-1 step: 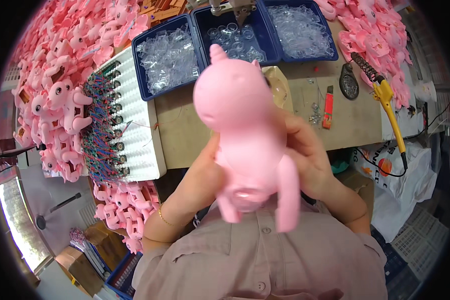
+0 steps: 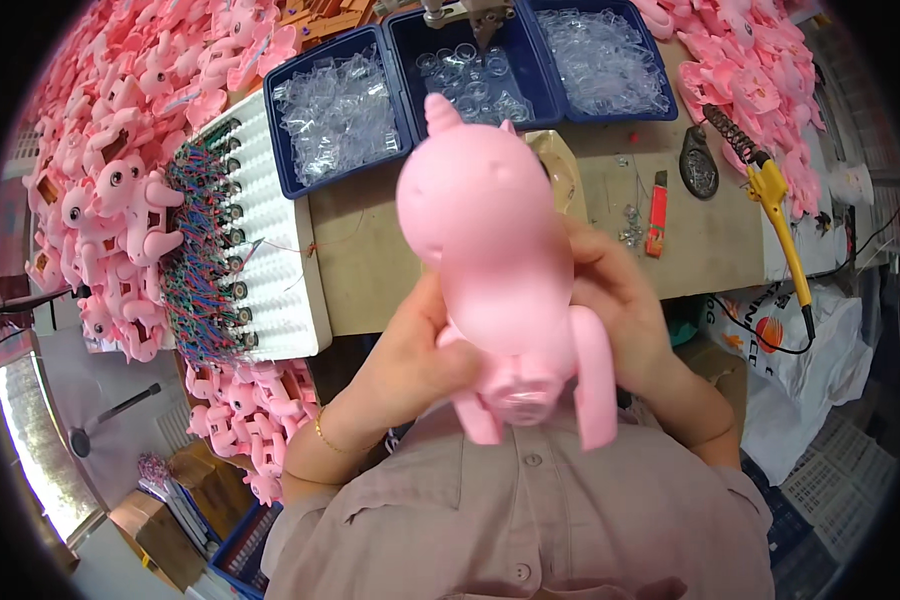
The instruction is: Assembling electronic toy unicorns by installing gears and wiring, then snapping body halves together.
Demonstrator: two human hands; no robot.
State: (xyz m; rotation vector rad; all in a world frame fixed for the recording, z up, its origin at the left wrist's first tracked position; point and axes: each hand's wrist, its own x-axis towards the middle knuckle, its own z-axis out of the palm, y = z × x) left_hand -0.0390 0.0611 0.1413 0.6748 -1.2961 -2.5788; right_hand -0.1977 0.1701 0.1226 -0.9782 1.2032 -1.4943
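A pink plastic unicorn toy [image 2: 505,270] hangs in front of my chest, its horn pointing toward the bins and its legs toward me. My left hand [image 2: 415,350] grips its left side, the thumb lying over the lower body. Around the right side of the toy my right hand [image 2: 615,290] is closed, with some fingers hidden behind it. The round underside of the head faces up, and the middle of the body is blurred. A clear round part [image 2: 526,395] shows between the legs.
Blue bins [image 2: 405,90] of clear plastic parts stand at the back. Wired components fill a white foam tray [image 2: 290,270] on the left, beside heaped pink toys [image 2: 120,200]. On the right are a red-handled cutter [image 2: 657,215] and a yellow soldering iron [image 2: 770,190] on its coil stand.
The unicorn toy has shifted slightly right, and its legs have lifted a little from my shirt. My left thumb now reaches further over its lower body.
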